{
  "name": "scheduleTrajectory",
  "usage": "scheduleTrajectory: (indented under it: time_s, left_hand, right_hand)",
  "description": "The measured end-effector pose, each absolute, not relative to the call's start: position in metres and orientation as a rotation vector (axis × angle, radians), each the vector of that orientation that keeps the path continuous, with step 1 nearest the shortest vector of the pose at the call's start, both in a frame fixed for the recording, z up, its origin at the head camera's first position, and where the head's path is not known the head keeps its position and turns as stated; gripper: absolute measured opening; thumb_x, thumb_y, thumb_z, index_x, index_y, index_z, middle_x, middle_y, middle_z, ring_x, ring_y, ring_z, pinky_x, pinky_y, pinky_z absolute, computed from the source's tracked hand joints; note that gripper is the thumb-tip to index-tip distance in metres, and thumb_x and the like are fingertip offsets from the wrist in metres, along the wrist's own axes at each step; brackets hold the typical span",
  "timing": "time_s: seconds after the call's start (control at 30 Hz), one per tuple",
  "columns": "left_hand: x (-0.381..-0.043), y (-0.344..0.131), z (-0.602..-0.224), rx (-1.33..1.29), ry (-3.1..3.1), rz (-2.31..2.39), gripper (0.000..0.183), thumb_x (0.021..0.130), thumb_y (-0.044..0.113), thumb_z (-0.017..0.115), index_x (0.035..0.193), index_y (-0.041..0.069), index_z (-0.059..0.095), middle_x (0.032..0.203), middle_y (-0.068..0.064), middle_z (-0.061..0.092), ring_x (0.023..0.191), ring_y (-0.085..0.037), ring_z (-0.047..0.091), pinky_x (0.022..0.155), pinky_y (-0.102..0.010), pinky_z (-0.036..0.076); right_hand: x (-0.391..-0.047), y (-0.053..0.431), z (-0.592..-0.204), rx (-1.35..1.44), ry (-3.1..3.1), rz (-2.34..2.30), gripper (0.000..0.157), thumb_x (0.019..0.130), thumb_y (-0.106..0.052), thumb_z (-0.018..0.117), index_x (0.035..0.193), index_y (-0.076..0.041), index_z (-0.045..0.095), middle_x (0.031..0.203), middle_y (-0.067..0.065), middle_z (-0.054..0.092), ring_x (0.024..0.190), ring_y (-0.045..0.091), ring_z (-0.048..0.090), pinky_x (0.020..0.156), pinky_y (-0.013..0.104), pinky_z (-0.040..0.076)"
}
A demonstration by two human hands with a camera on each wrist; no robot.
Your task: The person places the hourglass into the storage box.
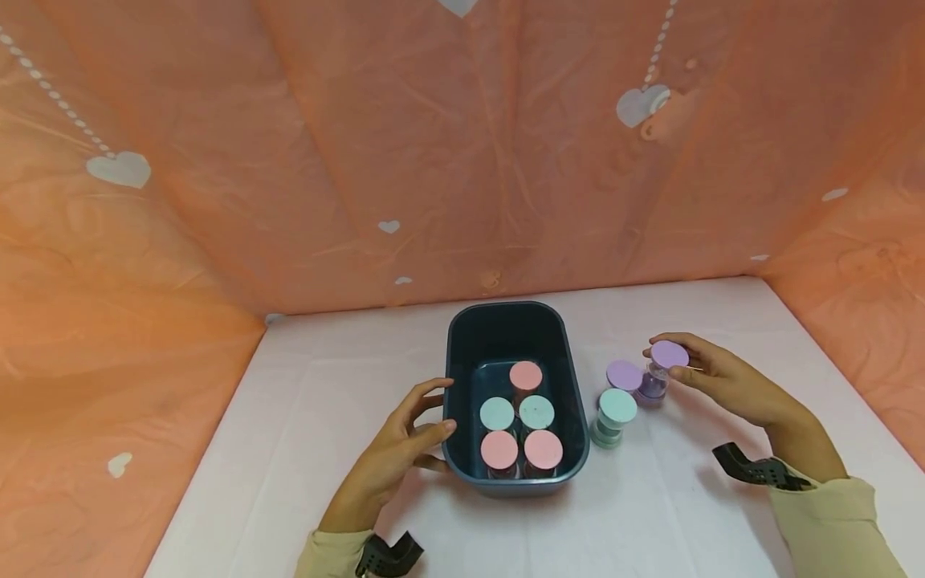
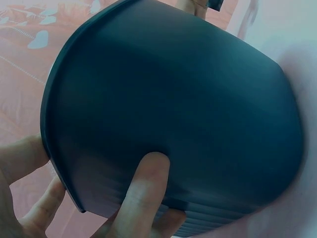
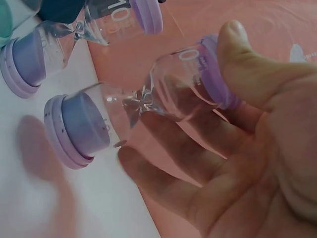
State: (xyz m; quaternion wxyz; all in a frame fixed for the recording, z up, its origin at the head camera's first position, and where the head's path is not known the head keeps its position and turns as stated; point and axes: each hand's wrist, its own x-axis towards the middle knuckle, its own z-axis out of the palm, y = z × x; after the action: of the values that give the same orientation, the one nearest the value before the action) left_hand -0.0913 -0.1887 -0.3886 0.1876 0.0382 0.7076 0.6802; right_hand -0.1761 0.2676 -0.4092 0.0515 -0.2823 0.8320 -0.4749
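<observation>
In my right hand (image 1: pixel 711 377) is a clear sand timer (image 3: pixel 166 82) with purple caps and purple sand. My thumb lies on its upper cap, with fingers along the glass, and its base is close over the table. Beside it stand another purple sand timer (image 1: pixel 625 375) and a mint-green one (image 1: pixel 617 408). My left hand (image 1: pixel 401 441) touches the near left side of a dark blue bin (image 1: pixel 454 474), fingers spread, some at the rim and others against the outer wall (image 2: pixel 173 89). Inside the bin, several pink (image 1: pixel 526 376) and mint (image 1: pixel 497 414) sand timers stand upright.
The bin sits on a white table (image 1: pixel 347 369), its far part showing bare floor. Orange sheeting (image 1: pixel 433 160) with pale hearts hangs behind the table and along both sides. Black straps (image 1: pixel 755 467) circle my wrists.
</observation>
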Motion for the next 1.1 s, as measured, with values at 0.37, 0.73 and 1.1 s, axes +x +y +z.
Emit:
scheduleTrajectory:
  time_s: [0.37,0.73,1.1]
  left_hand:
    - [-0.092,-0.19,-0.39,0.118,1.973,1.923,0.058,0.097,0.02,0.064,0.149,0.025,0.038,0.15,-0.021,0.034,0.104,-0.023,0.067,0.068,-0.04,0.063]
    - [-0.091,-0.188,-0.391,0.093,1.975,1.937,0.058,0.097,0.019,0.065,0.149,0.025,0.039,0.148,-0.021,0.036,0.102,-0.023,0.066,0.067,-0.041,0.063]
    - [-0.092,-0.188,-0.39,0.086,1.994,1.925,0.058,0.097,0.019,0.065,0.148,0.026,0.04,0.149,-0.02,0.035,0.105,-0.022,0.066,0.067,-0.04,0.063]
  right_hand:
    - [-0.171,0.26,-0.405,-0.748,2.6,-1.344,0.044,0.1,-0.014,0.058,0.143,-0.011,0.047,0.129,-0.026,0.054,0.112,-0.014,0.053,0.088,0.009,0.048]
    - [-0.171,0.257,-0.4,-0.784,2.657,-1.36,0.044,0.1,-0.012,0.059,0.142,-0.013,0.049,0.129,-0.026,0.055,0.112,-0.016,0.053,0.089,0.004,0.046]
    - [-0.164,0.247,-0.383,-0.795,2.842,-1.477,0.049,0.095,-0.002,0.063,0.142,-0.006,0.05,0.12,-0.035,0.057,0.103,-0.017,0.058,0.085,0.001,0.043]
